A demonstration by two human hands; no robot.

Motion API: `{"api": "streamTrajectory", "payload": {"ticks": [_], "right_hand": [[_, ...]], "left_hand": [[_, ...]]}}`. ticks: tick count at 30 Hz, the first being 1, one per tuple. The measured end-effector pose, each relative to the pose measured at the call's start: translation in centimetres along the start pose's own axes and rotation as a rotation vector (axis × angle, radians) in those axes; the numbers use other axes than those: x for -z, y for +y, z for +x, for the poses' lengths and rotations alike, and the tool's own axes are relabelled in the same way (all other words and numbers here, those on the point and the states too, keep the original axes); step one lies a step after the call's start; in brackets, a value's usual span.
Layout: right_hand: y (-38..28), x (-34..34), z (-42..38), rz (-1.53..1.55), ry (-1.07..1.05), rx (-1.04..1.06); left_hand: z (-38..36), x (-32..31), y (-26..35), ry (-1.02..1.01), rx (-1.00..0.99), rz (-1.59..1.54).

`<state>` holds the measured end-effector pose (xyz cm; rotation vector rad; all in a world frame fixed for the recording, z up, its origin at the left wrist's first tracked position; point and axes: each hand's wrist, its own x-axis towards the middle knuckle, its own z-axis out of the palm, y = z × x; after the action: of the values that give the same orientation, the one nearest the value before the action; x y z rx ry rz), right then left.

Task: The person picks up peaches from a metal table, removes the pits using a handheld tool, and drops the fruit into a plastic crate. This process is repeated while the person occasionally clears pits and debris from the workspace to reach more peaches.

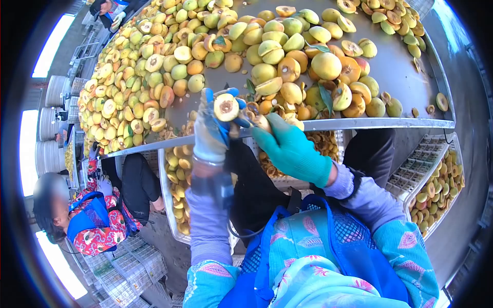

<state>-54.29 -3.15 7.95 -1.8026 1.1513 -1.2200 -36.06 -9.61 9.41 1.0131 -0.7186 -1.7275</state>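
Just over the near edge of the metal table, my left hand [211, 131], in a white and blue glove, is closed around a halved peach [226, 107]. The pale cut face with its brown centre points up. Close beside it is my right hand [292, 149] in a green glove, fingers curled in. A small tan, rounded thing [261, 124] shows at its fingertips; what it is I cannot make out. Past both hands, whole and halved yellow-green peaches [326, 65] lie heaped on the table.
The metal table's raised rim [380, 124] runs across in front of me. Below stand a white crate [169, 205] of fruit, a pile of cut pieces [323, 146] and another filled crate [411, 187] at right. A co-worker [102, 220] sits at left; another person [110, 13] is farther off.
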Motion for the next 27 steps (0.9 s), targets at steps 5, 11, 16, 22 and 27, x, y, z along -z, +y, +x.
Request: {"api": "streamTrajectory", "payload": {"ticks": [5, 11, 16, 22, 27], "right_hand": [[-0.2, -1.3, 0.2, 0.166, 0.006, -0.262], [-1.3, -1.2, 0.0, 0.128, -0.077, -0.258], [-1.3, -1.6, -0.5, 0.249, -0.113, -0.318], [-2.6, -1.5, -0.5, 0.902, -0.248, -0.86], [-1.9, -0.6, -1.0, 1.926, -0.386, -1.091]], "left_hand": [[-1.0, -3.4, -2.8, 0.116, -0.25, 0.113], [-1.2, -3.6, -3.8, 0.205, -0.398, 0.327], [-1.6, -4.9, -1.7, 0.162, -0.274, 0.533], [-1.2, -4.2, -2.4, 0.01, -0.174, 0.371], [-1.5, -3.3, -3.5, -0.041, -0.141, 0.223]]}}
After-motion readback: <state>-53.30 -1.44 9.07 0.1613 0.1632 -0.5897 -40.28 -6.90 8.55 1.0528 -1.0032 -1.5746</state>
